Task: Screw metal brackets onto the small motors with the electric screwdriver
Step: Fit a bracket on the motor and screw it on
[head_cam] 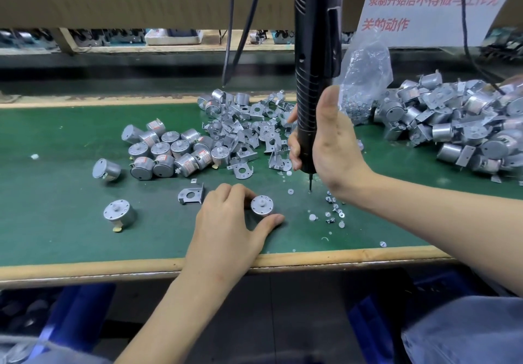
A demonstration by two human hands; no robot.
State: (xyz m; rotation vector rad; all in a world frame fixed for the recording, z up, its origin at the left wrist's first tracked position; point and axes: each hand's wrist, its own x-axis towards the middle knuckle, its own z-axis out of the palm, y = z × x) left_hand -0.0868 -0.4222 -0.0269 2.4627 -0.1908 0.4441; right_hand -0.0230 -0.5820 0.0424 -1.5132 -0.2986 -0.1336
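My left hand [226,228] holds a small round silver motor [262,205] upright on the green mat, fingers behind it and thumb in front. My right hand [325,143] grips the black electric screwdriver [315,66], which stands upright. Its bit tip [310,189] touches the mat among loose screws [334,208], to the right of the held motor. A single metal bracket [192,195] lies just left of my left hand. Another loose motor [119,213] sits further left.
A cluster of bare motors [167,151] and a heap of brackets [249,126] lie mid-mat. A clear bag of screws [362,80] and a pile of bracketed motors [452,126] fill the right. Cables [235,38] hang at the back. The wooden bench edge [113,269] runs along the front.
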